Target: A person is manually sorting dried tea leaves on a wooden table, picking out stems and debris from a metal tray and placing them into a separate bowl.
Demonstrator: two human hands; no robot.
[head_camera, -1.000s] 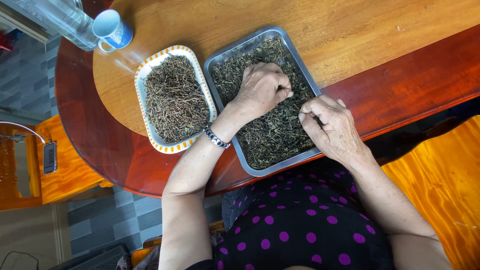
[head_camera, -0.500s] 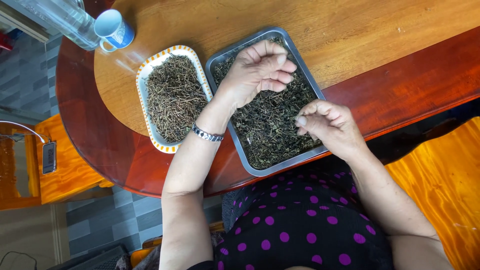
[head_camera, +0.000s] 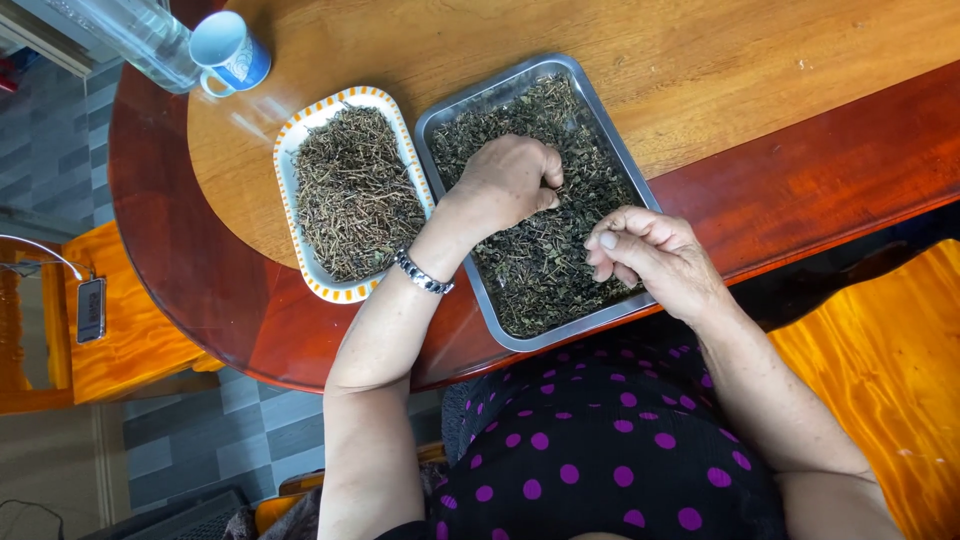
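Down on the wooden table, a steel tray holds dried leaves. Left hand presses curled into them at the middle; right hand, fingers bunched, seemingly pinches some at the near edge.

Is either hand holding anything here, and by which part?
The left hand is curled down into the dried leaves in the metal tray; the right hand is bunched above them. Whether either actually pinches a piece cannot be told.
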